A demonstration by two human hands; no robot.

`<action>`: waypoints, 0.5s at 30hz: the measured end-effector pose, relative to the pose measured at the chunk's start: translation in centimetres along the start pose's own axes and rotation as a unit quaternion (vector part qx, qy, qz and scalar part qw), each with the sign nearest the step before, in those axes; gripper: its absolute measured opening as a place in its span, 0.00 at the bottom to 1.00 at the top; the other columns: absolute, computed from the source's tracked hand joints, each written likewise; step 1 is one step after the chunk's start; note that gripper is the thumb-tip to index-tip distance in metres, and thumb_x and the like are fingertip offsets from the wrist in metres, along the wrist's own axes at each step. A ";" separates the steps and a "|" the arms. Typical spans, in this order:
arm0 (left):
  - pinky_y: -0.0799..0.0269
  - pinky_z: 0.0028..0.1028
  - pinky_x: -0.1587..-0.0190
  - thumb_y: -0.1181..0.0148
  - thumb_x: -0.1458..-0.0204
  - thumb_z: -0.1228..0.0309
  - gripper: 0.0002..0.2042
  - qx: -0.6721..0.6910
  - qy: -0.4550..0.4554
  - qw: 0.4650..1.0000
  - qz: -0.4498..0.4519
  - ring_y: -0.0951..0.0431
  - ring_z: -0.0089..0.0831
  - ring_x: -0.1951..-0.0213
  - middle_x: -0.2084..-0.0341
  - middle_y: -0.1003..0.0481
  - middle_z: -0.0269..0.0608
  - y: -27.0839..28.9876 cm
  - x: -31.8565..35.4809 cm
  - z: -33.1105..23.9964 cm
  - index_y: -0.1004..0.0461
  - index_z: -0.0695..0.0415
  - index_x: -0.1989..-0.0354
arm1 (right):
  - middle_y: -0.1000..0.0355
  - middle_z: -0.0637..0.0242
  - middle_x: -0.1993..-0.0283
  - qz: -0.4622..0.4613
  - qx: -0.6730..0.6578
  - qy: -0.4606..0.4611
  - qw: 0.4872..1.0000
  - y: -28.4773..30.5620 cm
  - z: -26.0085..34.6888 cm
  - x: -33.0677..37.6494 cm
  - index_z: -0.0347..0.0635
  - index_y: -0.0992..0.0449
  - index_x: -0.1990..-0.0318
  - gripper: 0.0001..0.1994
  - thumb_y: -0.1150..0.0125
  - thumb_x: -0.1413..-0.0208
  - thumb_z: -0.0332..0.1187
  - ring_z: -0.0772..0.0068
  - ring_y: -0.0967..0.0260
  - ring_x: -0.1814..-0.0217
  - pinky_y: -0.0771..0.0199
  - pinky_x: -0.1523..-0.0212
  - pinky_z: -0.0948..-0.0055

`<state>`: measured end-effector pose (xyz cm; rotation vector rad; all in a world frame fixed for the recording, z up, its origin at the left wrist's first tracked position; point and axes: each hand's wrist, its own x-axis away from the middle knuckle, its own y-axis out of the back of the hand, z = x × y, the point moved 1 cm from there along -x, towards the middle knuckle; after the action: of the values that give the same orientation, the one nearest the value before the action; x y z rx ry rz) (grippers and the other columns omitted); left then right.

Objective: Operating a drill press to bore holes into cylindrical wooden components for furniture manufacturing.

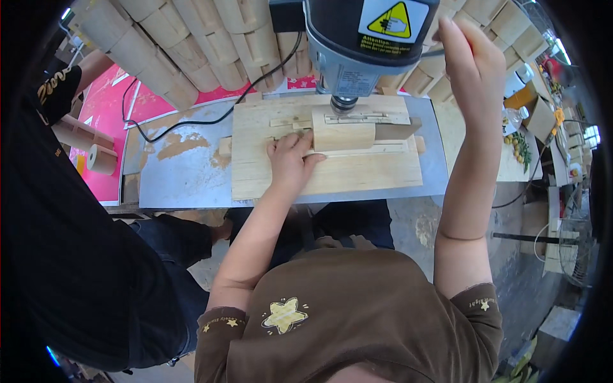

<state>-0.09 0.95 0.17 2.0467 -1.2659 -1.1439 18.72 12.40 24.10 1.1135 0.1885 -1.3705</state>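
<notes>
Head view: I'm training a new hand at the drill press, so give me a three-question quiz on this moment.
1. True or false: the left hand lies against the wooden block on the plywood jig.
2. Where is the right hand? A) on the jig B) raised beside the drill press head C) on the sawdust
3. What stands directly above the block?

Key: 1 true; 2 B; 3 the drill chuck.

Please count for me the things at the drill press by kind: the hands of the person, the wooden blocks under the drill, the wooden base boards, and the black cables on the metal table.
Hands: 2, left hand on the wooden block, right hand raised beside the drill head
Wooden block under the drill: 1
Wooden base board: 1
Black cable on the metal table: 1
Total: 5
</notes>
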 end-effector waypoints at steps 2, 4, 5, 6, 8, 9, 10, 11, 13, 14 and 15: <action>0.48 0.42 0.50 0.33 0.64 0.60 0.24 -0.001 0.000 1.000 0.003 0.31 0.35 0.59 0.68 0.29 0.36 0.1 0.0 -0.2 0.25 0.52 0.54 | 0.39 0.75 0.83 0.005 -0.001 0.023 1.000 0.7 0.8 3.0 0.34 0.24 0.69 0.13 0.50 0.42 0.35 0.86 0.44 0.80 0.46 0.78 0.83; 0.48 0.42 0.50 0.33 0.64 0.61 0.24 -0.007 -0.002 1.000 0.002 0.31 0.35 0.59 0.69 0.29 0.35 -0.1 0.3 -0.1 0.26 0.52 0.54 | 0.40 0.70 0.84 -0.008 -0.033 0.024 0.999 0.0 0.4 6.4 0.35 0.26 0.72 0.08 0.48 0.45 0.28 0.82 0.45 0.82 0.46 0.79 0.79; 0.48 0.42 0.50 0.33 0.64 0.61 0.24 -0.001 0.002 1.000 0.003 0.31 0.35 0.59 0.69 0.29 0.35 -0.1 0.4 0.0 0.26 0.52 0.54 | 0.41 0.66 0.84 -0.026 -0.063 0.024 0.997 -0.8 0.1 7.8 0.35 0.27 0.75 0.05 0.46 0.48 0.24 0.78 0.45 0.83 0.46 0.80 0.76; 0.48 0.42 0.50 0.33 0.63 0.61 0.24 0.005 0.003 1.000 0.003 0.31 0.35 0.59 0.69 0.29 0.34 -0.1 0.3 -0.1 0.26 0.52 0.54 | 0.40 0.66 0.84 -0.036 -0.059 0.034 0.997 -1.4 -0.7 9.1 0.35 0.27 0.74 0.04 0.46 0.48 0.24 0.76 0.43 0.82 0.44 0.79 0.75; 0.48 0.42 0.50 0.33 0.63 0.61 0.24 0.012 -0.010 1.000 0.001 0.31 0.35 0.61 0.71 0.30 0.34 -0.1 0.1 -0.8 0.26 0.53 0.54 | 0.37 0.66 0.81 -0.054 -0.059 0.055 0.995 -2.7 -2.6 11.5 0.35 0.26 0.71 0.03 0.46 0.50 0.22 0.71 0.41 0.80 0.42 0.76 0.73; 0.47 0.42 0.51 0.33 0.63 0.61 0.24 0.014 -0.017 1.000 -0.006 0.31 0.34 0.63 0.74 0.31 0.34 0.0 0.0 -0.9 0.27 0.54 0.54 | 0.36 0.65 0.80 -0.060 -0.068 0.068 0.994 -3.7 -3.6 12.4 0.35 0.26 0.69 0.03 0.46 0.51 0.22 0.68 0.40 0.79 0.41 0.74 0.71; 0.47 0.42 0.51 0.33 0.63 0.61 0.24 0.012 -0.019 1.000 -0.007 0.31 0.34 0.63 0.74 0.31 0.34 0.1 0.1 -0.8 0.27 0.54 0.54 | 0.36 0.65 0.80 -0.062 -0.069 0.070 0.993 -4.9 -4.6 12.8 0.35 0.26 0.69 0.03 0.46 0.51 0.22 0.68 0.40 0.79 0.41 0.74 0.71; 0.47 0.42 0.51 0.33 0.64 0.61 0.25 0.002 -0.008 1.000 0.002 0.31 0.34 0.62 0.72 0.30 0.34 0.1 0.1 -0.7 0.26 0.53 0.53 | 0.36 0.64 0.79 -0.074 -0.085 0.093 0.989 -6.0 -5.5 13.0 0.35 0.26 0.68 0.04 0.46 0.52 0.21 0.67 0.40 0.78 0.41 0.73 0.70; 0.47 0.41 0.51 0.33 0.64 0.61 0.25 -0.008 0.000 1.000 0.010 0.31 0.35 0.60 0.70 0.30 0.35 -0.1 0.2 -0.4 0.26 0.51 0.52 | 0.35 0.64 0.78 -0.088 -0.099 0.118 0.984 -6.7 -6.1 13.2 0.35 0.26 0.68 0.05 0.45 0.53 0.21 0.66 0.40 0.77 0.40 0.72 0.69; 0.47 0.41 0.52 0.32 0.64 0.61 0.25 -0.005 -0.005 1.000 0.002 0.30 0.35 0.60 0.70 0.30 0.35 -0.2 0.2 -0.4 0.26 0.51 0.53 | 0.35 0.64 0.76 -0.087 -0.098 0.122 0.984 -6.7 -6.2 13.2 0.35 0.26 0.67 0.05 0.45 0.53 0.21 0.65 0.39 0.76 0.40 0.71 0.69; 0.47 0.40 0.52 0.32 0.65 0.61 0.25 -0.004 -0.010 1.000 -0.007 0.30 0.35 0.61 0.71 0.30 0.35 -0.2 0.2 -0.4 0.26 0.51 0.53 | 0.34 0.63 0.75 -0.086 -0.098 0.127 0.983 -6.7 -6.2 13.1 0.35 0.27 0.67 0.05 0.45 0.54 0.21 0.65 0.39 0.75 0.40 0.71 0.69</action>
<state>0.37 0.85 0.16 2.0464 -1.2572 -1.1767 19.58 9.27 8.47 1.1222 0.6051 -1.3255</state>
